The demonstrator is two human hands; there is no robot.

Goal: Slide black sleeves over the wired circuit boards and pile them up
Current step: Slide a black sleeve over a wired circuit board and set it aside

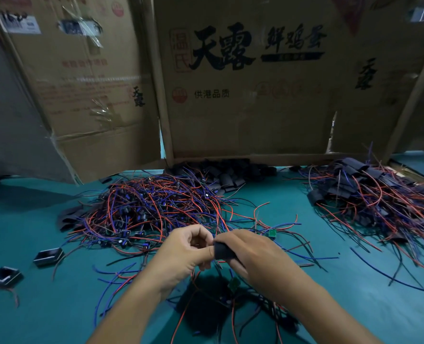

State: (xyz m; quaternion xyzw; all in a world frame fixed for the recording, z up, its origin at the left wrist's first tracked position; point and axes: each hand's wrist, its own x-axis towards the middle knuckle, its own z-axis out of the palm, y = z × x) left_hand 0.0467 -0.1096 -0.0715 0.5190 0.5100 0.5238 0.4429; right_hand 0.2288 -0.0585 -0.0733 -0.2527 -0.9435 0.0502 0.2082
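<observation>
We worked at a bench (44,306) covered in teal cloth. Behind it stood flattened cardboard boxes as a back wall: a large centre panel (250,103) printed with bold black Chinese characters and red seals, and a left panel (82,95) with faded red print, torn clear tape and a white label near its top.

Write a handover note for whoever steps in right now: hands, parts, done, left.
Right hand grips a black sleeve; left hand pinches at its open end, seemingly feeding a board in, though the board is hidden.
Unsleeved wired boards are heaped centre-left, with spare sleeves behind by the cardboard.
Done: sleeved pile at right.
Left: finish this one, add it to the pile, work through the heap.
</observation>
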